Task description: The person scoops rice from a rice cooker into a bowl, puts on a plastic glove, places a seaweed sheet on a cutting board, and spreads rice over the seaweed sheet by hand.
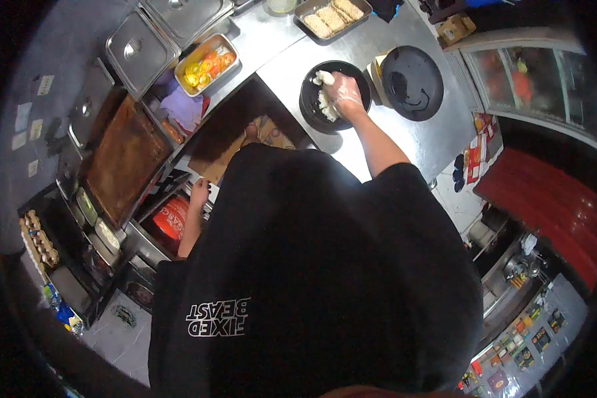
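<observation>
My right hand [346,93] reaches into a round black bowl [305,109] on the steel counter. A thin, see-through glove seems to cover it. Its fingers are closed around a soft white lump [324,77], and more white, doughy stuff [328,105] lies below it in the bowl. Low on the left, my left hand [199,192] has its fingers curled beside a metal edge [210,197] near the opening in front of me. What it grips, if anything, is too small to make out. A red container with white lettering [170,219] sits beside that forearm.
Right of the bowl is a large black round plate or lid [412,83]. Breaded pieces fill a tray [306,28] at the back. A metal pan [205,84] holds cut tomatoes and yellow slices. A brown board [127,159] lies left, and a glass-fronted cabinet [537,86] stands right.
</observation>
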The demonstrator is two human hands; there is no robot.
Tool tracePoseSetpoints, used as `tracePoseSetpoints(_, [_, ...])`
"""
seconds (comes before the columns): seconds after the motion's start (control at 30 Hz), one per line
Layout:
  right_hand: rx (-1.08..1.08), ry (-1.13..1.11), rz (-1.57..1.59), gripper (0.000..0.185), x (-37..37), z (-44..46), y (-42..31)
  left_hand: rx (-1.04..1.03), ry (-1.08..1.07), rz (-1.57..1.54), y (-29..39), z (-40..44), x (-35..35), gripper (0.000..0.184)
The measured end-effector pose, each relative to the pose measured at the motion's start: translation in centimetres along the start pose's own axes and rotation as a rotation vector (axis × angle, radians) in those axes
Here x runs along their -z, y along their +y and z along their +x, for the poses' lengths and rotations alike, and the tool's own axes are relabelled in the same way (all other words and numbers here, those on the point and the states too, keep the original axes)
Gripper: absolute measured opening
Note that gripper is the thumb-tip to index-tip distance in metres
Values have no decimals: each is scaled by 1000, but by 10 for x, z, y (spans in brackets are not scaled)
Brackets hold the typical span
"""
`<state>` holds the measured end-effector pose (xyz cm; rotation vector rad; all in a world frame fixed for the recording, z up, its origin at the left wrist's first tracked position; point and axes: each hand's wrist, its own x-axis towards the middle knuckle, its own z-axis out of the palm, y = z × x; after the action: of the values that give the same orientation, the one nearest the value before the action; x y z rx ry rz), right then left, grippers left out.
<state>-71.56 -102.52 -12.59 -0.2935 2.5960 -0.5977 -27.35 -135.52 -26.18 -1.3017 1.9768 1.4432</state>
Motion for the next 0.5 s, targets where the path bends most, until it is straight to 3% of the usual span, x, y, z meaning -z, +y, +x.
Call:
tracePoseSetpoints(0.07, [-19,-17,124,34,13,-15,-1,-25,48,-11,-7,-1,-4,32])
tracePoseSetpoints(0.17, [155,120,-79,28,16,-30,6,-26,36,9,-15,-4,-5,31])
tracePoseSetpoints(0.23, [279,121,-257,48,-4,-31,31,-119,63,311,14,-26,-2,47])
tracePoseSetpoints(0.27, [206,-55,-357,64,16,-46,17,-193,46,416,9,-26,1,50])
tracePoseSetpoints(0.33, [265,78,-557,88,-19,-40,46,-221,72,626,-23,22,-11,52])
tracePoseSetpoints(0.37, [249,24,-474,83,9,-59,19,-788,335,554,-20,38,-24,43])
tracePoseSetpoints(0.4, [298,128,-428,78,-2,-57,27,-246,-66,264,62,2,-23,35])
tracePoseSetpoints(0.43, [235,151,-369,73,-14,-52,25,-402,-40,321,84,8,-34,30])
tracePoseSetpoints(0.5, [168,176,-303,73,-20,-52,11,-409,-69,338,135,14,-59,26])
